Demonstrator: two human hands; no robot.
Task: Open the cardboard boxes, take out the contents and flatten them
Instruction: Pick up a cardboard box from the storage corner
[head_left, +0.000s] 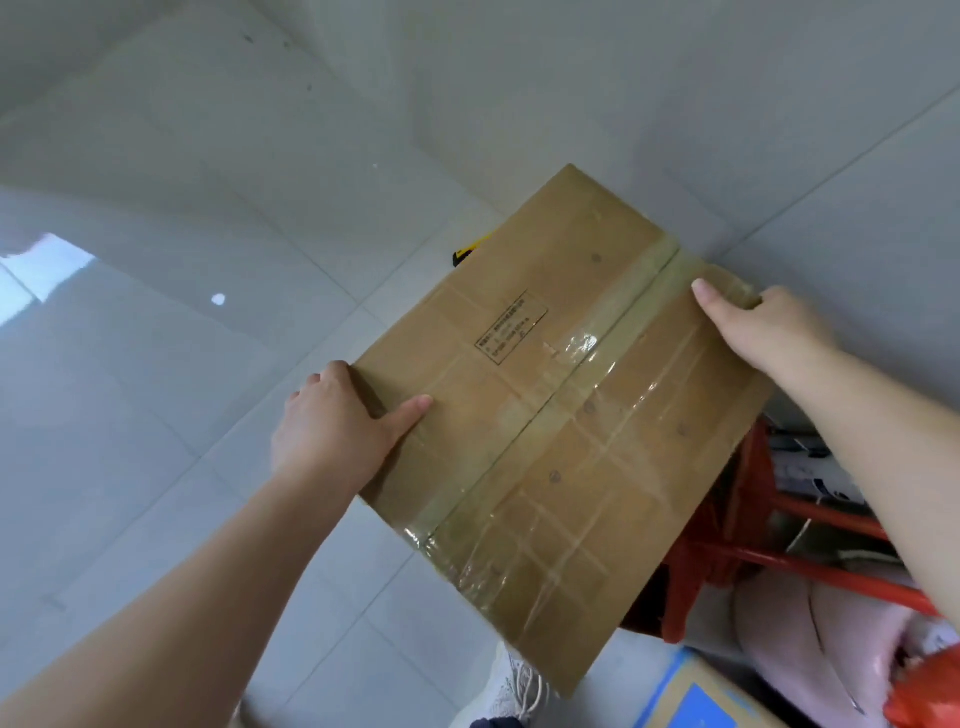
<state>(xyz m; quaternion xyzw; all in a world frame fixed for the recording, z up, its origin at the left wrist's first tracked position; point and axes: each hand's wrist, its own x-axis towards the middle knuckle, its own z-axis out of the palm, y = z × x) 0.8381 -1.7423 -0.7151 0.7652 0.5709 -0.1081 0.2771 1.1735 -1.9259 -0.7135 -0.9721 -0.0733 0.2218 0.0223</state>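
Note:
A brown cardboard box (561, 415) is held up above the tiled floor, its taped face toward me. Clear tape runs along the centre seam and a small printed label sits left of it. My left hand (332, 426) grips the box's left edge, thumb lying on the top face and fingers wrapped behind. At the far right edge my right hand (763, 327) grips the box by the tape end, thumb on top. The seam looks closed. What the box holds is hidden.
A red stool (748, 525) stands below the box on the right. Beside it lie pink and red bags (831, 649) and a blue-printed carton (701, 696). A yellow-black object (467, 249) peeks out behind the box. My shoe (514, 691) is beneath. Grey floor tiles (156, 389) spread left.

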